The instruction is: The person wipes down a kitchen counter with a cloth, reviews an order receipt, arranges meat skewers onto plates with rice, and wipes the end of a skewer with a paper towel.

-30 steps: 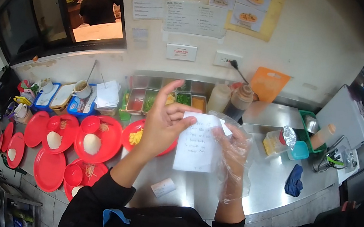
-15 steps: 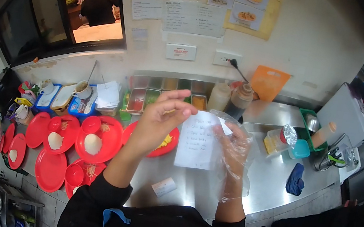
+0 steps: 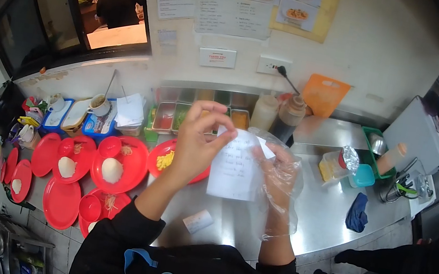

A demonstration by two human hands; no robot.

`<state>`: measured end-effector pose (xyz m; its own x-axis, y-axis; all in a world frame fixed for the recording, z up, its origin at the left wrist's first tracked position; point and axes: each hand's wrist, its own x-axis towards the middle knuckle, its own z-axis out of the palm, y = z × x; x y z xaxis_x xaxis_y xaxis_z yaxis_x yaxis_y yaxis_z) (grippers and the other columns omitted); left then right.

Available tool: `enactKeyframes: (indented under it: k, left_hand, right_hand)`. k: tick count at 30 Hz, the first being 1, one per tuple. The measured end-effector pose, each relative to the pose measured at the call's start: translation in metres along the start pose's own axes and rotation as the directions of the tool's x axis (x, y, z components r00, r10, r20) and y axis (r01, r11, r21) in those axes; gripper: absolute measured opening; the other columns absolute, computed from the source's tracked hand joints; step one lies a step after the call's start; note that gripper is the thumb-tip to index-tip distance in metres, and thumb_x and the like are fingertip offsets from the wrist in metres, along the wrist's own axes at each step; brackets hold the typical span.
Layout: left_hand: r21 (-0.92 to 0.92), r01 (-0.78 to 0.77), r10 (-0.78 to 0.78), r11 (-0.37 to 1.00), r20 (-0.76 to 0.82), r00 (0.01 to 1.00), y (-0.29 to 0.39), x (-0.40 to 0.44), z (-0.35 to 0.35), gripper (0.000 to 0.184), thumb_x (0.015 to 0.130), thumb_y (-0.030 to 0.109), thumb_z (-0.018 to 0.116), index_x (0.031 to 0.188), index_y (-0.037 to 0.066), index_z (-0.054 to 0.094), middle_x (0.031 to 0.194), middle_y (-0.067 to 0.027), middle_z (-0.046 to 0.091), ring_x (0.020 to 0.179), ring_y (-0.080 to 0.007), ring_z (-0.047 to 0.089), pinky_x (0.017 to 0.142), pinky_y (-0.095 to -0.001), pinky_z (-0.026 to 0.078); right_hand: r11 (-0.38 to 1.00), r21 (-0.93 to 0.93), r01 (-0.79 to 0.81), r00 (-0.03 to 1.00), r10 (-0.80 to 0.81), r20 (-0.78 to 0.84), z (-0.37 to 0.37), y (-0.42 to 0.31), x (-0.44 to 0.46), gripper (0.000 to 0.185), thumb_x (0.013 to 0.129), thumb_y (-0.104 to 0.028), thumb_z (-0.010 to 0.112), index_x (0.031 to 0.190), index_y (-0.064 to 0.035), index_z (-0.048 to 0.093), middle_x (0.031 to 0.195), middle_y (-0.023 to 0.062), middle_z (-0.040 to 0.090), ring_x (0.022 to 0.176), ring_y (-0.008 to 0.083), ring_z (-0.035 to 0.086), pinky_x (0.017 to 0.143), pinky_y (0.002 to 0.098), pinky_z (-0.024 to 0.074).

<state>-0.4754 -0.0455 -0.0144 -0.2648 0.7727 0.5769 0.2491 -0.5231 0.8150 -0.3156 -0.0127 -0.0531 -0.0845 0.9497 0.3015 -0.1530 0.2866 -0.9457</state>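
A white slip of paper with handwriting is held up in front of my chest. My right hand, inside a loose clear plastic glove, grips the slip's right edge. My left hand is at the slip's upper left corner, its thumb and index finger pinched there and the other fingers curled. Below on the steel counter lies a small curled paper. Behind my left hand is a red plate with yellow food.
Red plates with rice cover the counter's left side. Squeeze bottles and an orange board stand at the back. A dark blue cloth and a teal tub lie right. Through the window, a person stands.
My left hand rose off the slip's corner, then came back to it with thumb and index finger together. The slip has shifted slightly left. My right hand keeps its hold.
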Motion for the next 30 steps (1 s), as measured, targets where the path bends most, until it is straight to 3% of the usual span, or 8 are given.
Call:
enactKeyframes:
  k: [2, 6, 8, 15, 19, 24, 26, 30]
  left_hand:
    - [0.225, -0.137, 0.104, 0.965, 0.151, 0.983, 0.000, 0.002, -0.005, 0.024, 0.077, 0.004, 0.065, 0.099, 0.001, 0.055, 0.103, -0.0068, 0.048, 0.080, -0.0103, 0.056, 0.065, -0.0232, 0.049]
    - [0.246, -0.168, 0.089, 0.955, 0.304, 0.949, -0.010, 0.011, -0.017, 0.019, 0.079, 0.008, 0.064, 0.095, 0.002, 0.055, 0.096, -0.0038, 0.053, 0.080, -0.0094, 0.055, 0.063, -0.0217, 0.046]
    - [0.169, 0.211, -0.263, 0.963, 0.401, 0.878, -0.004, 0.012, -0.020, 0.016, 0.081, 0.008, 0.061, 0.095, 0.003, 0.055, 0.085, -0.0025, 0.059, 0.075, -0.0078, 0.056, 0.062, -0.0201, 0.044]
    - [-0.075, 0.258, -0.248, 0.963, 0.123, 0.961, -0.005, 0.012, -0.020, 0.027, 0.086, 0.012, 0.056, 0.109, 0.001, 0.049, 0.089, -0.0116, 0.063, 0.082, -0.0133, 0.061, 0.062, -0.0235, 0.050]
    - [-0.333, 0.538, -0.457, 0.774, 0.292, 0.840, 0.000, 0.011, -0.026, 0.052, 0.089, 0.021, 0.050, 0.132, 0.003, 0.027, 0.108, -0.0198, 0.056, 0.089, -0.0208, 0.061, 0.070, -0.0305, 0.053]
    - [-0.306, 0.508, -0.347, 0.805, 0.451, 0.822, 0.012, -0.006, -0.021, 0.064, 0.086, 0.010, 0.056, 0.137, 0.007, 0.017, 0.100, -0.0161, 0.059, 0.096, -0.0180, 0.057, 0.077, -0.0290, 0.049]
    - [-0.232, 0.320, -0.240, 0.918, 0.315, 0.918, 0.014, -0.009, -0.014, 0.066, 0.081, 0.001, 0.058, 0.135, 0.003, 0.020, 0.097, -0.0205, 0.061, 0.089, -0.0196, 0.061, 0.076, -0.0294, 0.051]
    - [-0.219, 0.340, -0.286, 0.915, 0.244, 0.927, 0.014, -0.010, -0.012, 0.067, 0.078, -0.006, 0.058, 0.134, 0.002, 0.023, 0.092, -0.0177, 0.062, 0.084, -0.0171, 0.062, 0.074, -0.0258, 0.051]
  right_hand:
    - [1.000, -0.005, 0.026, 1.000, -0.026, -0.004, -0.001, 0.006, 0.000, 0.022, 0.073, -0.007, 0.071, 0.091, 0.0013, 0.063, 0.085, 0.0077, 0.061, 0.075, 0.0117, 0.056, 0.063, 0.0244, 0.0476]
    - [0.995, -0.009, 0.096, 0.995, -0.096, 0.008, -0.001, 0.010, -0.001, 0.020, 0.074, -0.005, 0.069, 0.092, 0.0003, 0.063, 0.088, 0.0080, 0.061, 0.078, 0.0123, 0.057, 0.066, 0.0255, 0.0482]
    - [0.996, 0.033, 0.085, 0.996, -0.086, 0.028, 0.001, 0.009, -0.002, 0.020, 0.074, -0.005, 0.069, 0.092, 0.0004, 0.063, 0.089, 0.0082, 0.061, 0.079, 0.0123, 0.057, 0.066, 0.0257, 0.0483]
    - [0.977, 0.072, -0.200, 0.957, 0.180, 0.226, -0.005, -0.010, -0.002, 0.025, 0.075, -0.009, 0.068, 0.094, 0.0048, 0.062, 0.083, 0.0091, 0.064, 0.071, 0.0116, 0.059, 0.064, 0.0244, 0.0482]
    - [0.904, 0.216, -0.370, 0.917, 0.318, 0.242, -0.012, 0.003, 0.002, 0.031, 0.079, -0.015, 0.065, 0.099, 0.0075, 0.058, 0.085, 0.0105, 0.063, 0.070, 0.0126, 0.060, 0.061, 0.0246, 0.0492]
    - [0.756, 0.454, -0.471, 0.881, 0.376, 0.287, -0.016, -0.004, 0.002, 0.035, 0.082, -0.018, 0.061, 0.102, 0.0086, 0.052, 0.087, 0.0122, 0.061, 0.068, 0.0161, 0.061, 0.054, 0.0279, 0.0501]
    - [0.762, 0.417, -0.496, 0.866, 0.400, 0.299, -0.015, -0.008, -0.001, 0.032, 0.084, -0.019, 0.058, 0.101, 0.0073, 0.052, 0.083, 0.0108, 0.059, 0.063, 0.0161, 0.059, 0.047, 0.0279, 0.0471]
    - [0.722, 0.403, -0.563, 0.825, 0.463, 0.323, -0.017, -0.015, -0.005, 0.029, 0.086, -0.020, 0.056, 0.099, 0.0049, 0.053, 0.077, 0.0073, 0.057, 0.057, 0.0115, 0.054, 0.044, 0.0243, 0.0427]
